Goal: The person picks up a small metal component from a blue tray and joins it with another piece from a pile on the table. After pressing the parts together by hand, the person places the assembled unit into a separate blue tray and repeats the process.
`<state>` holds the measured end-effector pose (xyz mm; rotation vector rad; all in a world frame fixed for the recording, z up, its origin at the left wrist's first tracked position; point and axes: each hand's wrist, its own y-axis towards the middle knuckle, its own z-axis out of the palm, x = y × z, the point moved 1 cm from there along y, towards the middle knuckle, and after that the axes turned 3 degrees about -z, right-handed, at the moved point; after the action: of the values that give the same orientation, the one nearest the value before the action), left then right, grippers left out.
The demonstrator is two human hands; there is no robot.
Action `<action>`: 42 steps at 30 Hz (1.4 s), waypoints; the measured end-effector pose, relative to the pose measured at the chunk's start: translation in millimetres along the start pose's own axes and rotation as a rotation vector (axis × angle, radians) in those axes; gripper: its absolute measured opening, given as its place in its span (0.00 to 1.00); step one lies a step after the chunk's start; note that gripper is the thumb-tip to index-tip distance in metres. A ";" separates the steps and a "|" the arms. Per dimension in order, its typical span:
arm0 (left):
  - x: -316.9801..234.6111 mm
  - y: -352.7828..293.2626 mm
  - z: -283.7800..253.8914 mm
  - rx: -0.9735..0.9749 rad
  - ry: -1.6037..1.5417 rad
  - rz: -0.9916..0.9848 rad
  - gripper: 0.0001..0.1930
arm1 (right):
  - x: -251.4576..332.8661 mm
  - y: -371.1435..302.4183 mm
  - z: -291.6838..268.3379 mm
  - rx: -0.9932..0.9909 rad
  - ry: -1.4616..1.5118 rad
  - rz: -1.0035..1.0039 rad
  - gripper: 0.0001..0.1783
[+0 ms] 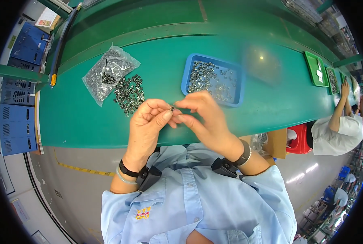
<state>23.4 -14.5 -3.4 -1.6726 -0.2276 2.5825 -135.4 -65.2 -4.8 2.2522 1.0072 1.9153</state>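
My left hand [148, 121] is closed, pinching a small dark metal part [172, 108] between thumb and forefinger. My right hand [206, 116] meets it from the other side, its bent fingers and thumb close around the same spot. What the right fingertips grip is too small to make out. Beyond my left hand lies a loose pile of small black and silver parts [129, 94]. A clear plastic bag [95, 83] with more such parts rests against that pile. Past my right hand stands a blue tray [184, 77] holding many small shiny metal pieces [202, 75].
The green worktop [88, 130] runs across the view. Green trays [316, 69] stand at the far right, near a person [338, 130] at work. Below the bench's right side are a cardboard box [277, 143] and a red stool [298, 139]. Blue crates [18, 128] line the left.
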 end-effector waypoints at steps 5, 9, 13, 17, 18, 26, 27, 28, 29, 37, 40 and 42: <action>9.7 -4.1 3.4 -0.011 -0.056 0.026 0.05 | 0.1 -1.8 2.4 0.033 -0.179 -0.093 0.11; 9.6 -8.4 4.2 -0.016 0.016 0.070 0.05 | -3.8 -2.1 4.4 0.018 -0.172 -0.089 0.10; 2.3 -8.9 8.1 0.005 0.005 0.082 0.07 | -2.8 -1.6 3.1 0.007 -0.138 -0.091 0.10; 3.5 -5.6 8.8 -0.021 -0.042 0.013 0.08 | -3.4 -2.2 3.8 0.008 -0.214 -0.124 0.10; 4.8 -4.6 8.3 -0.039 -0.056 -0.022 0.09 | -3.6 -2.1 3.8 0.007 -0.257 -0.141 0.11; 10.0 -4.3 4.6 -0.077 -0.072 -0.028 0.10 | -2.8 2.7 4.5 -0.012 -0.393 -0.262 0.09; 9.4 -4.4 4.6 -0.078 -0.073 -0.027 0.10 | -3.7 2.3 3.3 -0.011 -0.393 -0.263 0.09; 8.7 -4.5 4.7 -0.060 -0.041 -0.040 0.10 | -5.1 1.5 1.6 0.000 -0.396 -0.252 0.10; 8.1 -4.7 4.7 -0.042 -0.010 -0.054 0.10 | -6.4 0.8 0.0 0.011 -0.399 -0.240 0.11; 10.3 -2.6 1.3 0.039 -0.085 -0.203 0.11 | 1.0 1.9 -3.0 0.061 -0.450 -0.255 0.12; 12.2 -3.2 2.4 0.050 -0.160 -0.231 0.11 | 2.6 0.2 -0.9 0.035 -0.424 -0.242 0.12; 13.3 -3.4 3.5 0.064 -0.180 -0.221 0.11 | 1.9 -1.5 0.4 -0.018 -0.360 -0.211 0.12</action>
<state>14.6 -9.8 -13.5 -1.3134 -0.3155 2.5436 -135.7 -63.0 -3.9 2.2605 1.1101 1.3688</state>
